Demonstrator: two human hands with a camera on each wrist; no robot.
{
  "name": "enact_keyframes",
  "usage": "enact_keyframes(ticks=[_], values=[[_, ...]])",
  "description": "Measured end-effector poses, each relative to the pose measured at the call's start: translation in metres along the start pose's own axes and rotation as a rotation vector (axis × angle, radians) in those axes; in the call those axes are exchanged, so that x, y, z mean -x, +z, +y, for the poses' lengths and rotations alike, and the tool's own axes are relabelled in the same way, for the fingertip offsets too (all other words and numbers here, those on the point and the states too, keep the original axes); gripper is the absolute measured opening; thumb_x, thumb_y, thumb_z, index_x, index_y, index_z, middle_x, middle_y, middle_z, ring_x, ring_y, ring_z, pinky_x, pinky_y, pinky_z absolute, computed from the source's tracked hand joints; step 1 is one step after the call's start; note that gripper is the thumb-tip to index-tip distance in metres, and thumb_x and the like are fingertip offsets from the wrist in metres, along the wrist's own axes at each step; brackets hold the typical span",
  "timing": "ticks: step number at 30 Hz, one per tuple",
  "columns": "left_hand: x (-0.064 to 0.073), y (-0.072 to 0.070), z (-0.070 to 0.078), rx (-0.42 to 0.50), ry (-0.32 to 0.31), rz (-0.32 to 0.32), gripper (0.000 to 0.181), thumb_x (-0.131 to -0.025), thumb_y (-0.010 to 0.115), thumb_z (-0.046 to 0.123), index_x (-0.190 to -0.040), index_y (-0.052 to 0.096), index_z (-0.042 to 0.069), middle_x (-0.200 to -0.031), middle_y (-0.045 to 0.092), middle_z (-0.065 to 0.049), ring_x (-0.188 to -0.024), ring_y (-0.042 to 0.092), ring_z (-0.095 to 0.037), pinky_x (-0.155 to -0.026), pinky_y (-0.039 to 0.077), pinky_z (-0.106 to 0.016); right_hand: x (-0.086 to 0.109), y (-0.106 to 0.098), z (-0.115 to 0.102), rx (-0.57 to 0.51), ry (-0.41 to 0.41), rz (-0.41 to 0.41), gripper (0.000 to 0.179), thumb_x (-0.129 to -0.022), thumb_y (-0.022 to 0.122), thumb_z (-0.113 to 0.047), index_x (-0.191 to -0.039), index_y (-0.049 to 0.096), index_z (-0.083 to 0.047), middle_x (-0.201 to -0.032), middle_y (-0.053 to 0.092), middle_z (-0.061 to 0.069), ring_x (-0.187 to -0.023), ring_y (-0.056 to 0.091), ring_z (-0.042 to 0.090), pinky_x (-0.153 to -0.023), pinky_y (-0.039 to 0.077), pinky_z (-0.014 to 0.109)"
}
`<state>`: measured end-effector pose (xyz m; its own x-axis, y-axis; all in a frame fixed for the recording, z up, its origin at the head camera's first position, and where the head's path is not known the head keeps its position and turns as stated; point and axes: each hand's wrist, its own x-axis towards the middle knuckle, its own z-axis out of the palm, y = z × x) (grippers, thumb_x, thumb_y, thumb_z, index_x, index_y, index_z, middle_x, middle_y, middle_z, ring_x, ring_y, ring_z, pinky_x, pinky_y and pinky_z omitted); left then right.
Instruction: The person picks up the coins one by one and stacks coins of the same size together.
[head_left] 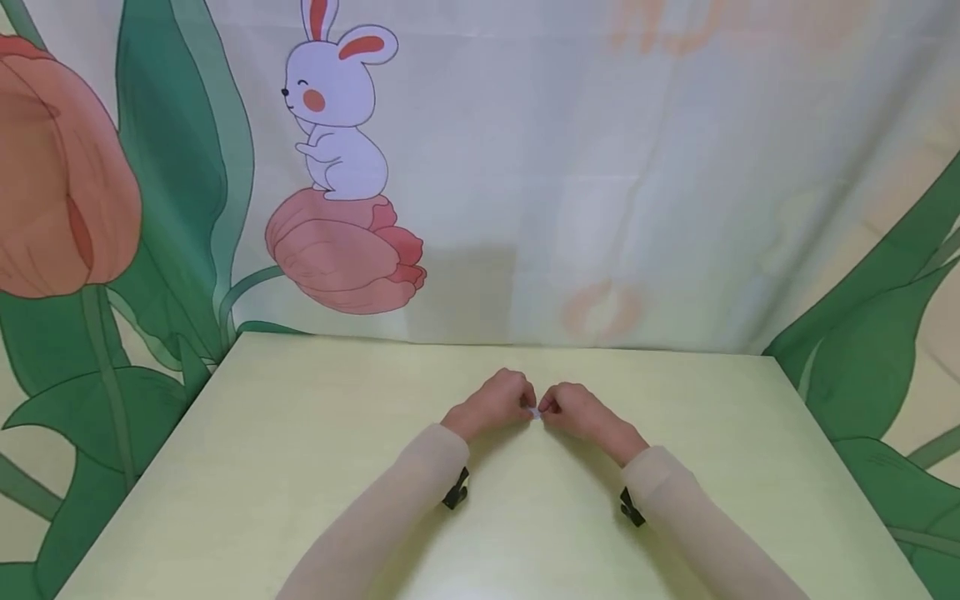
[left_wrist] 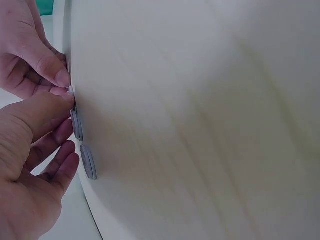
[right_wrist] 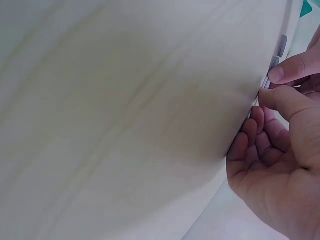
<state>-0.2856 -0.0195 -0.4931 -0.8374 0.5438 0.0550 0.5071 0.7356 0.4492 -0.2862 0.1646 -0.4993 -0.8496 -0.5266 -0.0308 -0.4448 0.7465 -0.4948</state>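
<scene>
Both hands meet near the middle of the table, over a small pale grey disc, which looks like a coin. In the left wrist view, the thumb and fingers of my left hand pinch this coin. My right hand has its thumb and fingertips on the other side of it, with the remaining fingers curled on the table. Beside the left fingers lie flat grey coins, seemingly doubled up, and another coin pair a little apart. The fingertips partly hide the held coin.
A pale yellow table extends around the hands. Behind it hangs a curtain printed with a rabbit and tulips. Cream sleeves cover both forearms, with a black wrist device under the left one.
</scene>
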Motion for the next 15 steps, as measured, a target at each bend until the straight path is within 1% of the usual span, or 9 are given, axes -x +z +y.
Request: enact_keyframes(ticks=[4, 8, 11, 15], values=[[-0.0009, 0.0011, 0.0003, -0.008, 0.000, 0.005, 0.008, -0.089, 0.080, 0.012, -0.095, 0.081, 0.007, -0.094, 0.075, -0.001, -0.093, 0.065, -0.016, -0.085, 0.052, -0.027, 0.0014, -0.0005, -0.0039, 0.018, 0.029, 0.011, 0.006, -0.092, 0.068, -0.004, -0.096, 0.073, -0.002, -0.088, 0.069, 0.002, -0.082, 0.060, 0.014, -0.078, 0.052, 0.031], [-0.0009, 0.0003, 0.0013, 0.008, -0.005, -0.006, 0.007, -0.089, 0.080, 0.013, -0.093, 0.081, 0.007, -0.092, 0.075, 0.000, -0.092, 0.065, -0.016, -0.085, 0.052, -0.027, 0.0001, 0.0009, -0.0059, 0.055, 0.058, 0.004, 0.006, -0.093, 0.067, -0.005, -0.094, 0.073, -0.004, -0.088, 0.069, 0.002, -0.084, 0.061, 0.015, -0.080, 0.053, 0.032], [-0.0006, 0.0015, 0.0004, 0.032, -0.013, -0.016, 0.007, -0.089, 0.080, 0.013, -0.093, 0.081, 0.007, -0.091, 0.075, 0.000, -0.090, 0.065, -0.014, -0.082, 0.052, -0.026, -0.0001, 0.0020, -0.0066, 0.079, 0.065, -0.004, 0.009, -0.092, 0.066, -0.005, -0.093, 0.075, -0.005, -0.090, 0.070, 0.001, -0.086, 0.061, 0.015, -0.081, 0.053, 0.033], [-0.0013, 0.0019, -0.0012, 0.030, -0.001, -0.007, 0.008, -0.089, 0.080, 0.014, -0.093, 0.081, 0.008, -0.090, 0.075, 0.001, -0.089, 0.063, -0.013, -0.081, 0.051, -0.024, 0.0009, 0.0015, -0.0076, 0.099, 0.050, 0.021, 0.010, -0.089, 0.065, -0.003, -0.091, 0.075, -0.005, -0.089, 0.069, 0.002, -0.085, 0.062, 0.017, -0.080, 0.053, 0.035]])
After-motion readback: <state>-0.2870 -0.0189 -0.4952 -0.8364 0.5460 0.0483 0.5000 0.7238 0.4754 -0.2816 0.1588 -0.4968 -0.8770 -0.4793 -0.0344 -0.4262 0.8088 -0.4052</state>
